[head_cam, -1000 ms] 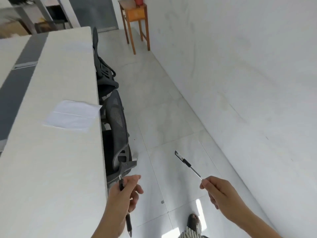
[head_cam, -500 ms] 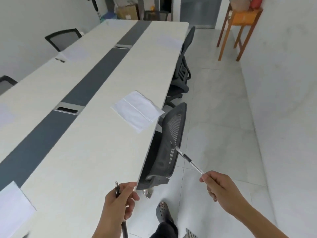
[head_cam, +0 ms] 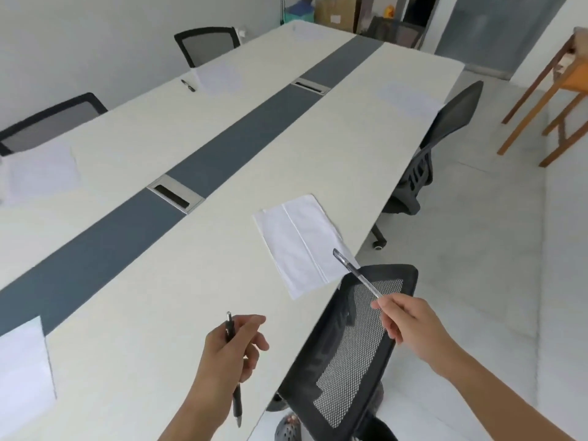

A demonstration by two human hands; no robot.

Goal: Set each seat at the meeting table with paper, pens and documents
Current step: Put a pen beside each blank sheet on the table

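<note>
White meeting table (head_cam: 159,297) with a grey centre strip; black mesh chair (head_cam: 356,345) at its edge, creased white paper sheet (head_cam: 299,243) lying on it nearby. Left hand (head_cam: 232,348) grips a black pen (head_cam: 237,405) over the tabletop; right hand (head_cam: 410,326) pinches a clear pen (head_cam: 356,272) above the chair.

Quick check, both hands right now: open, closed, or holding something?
Left hand: closed around a black pen, held over the table edge.
Right hand: pinching a clear-barrelled pen by its end, above the chair back.
</note>
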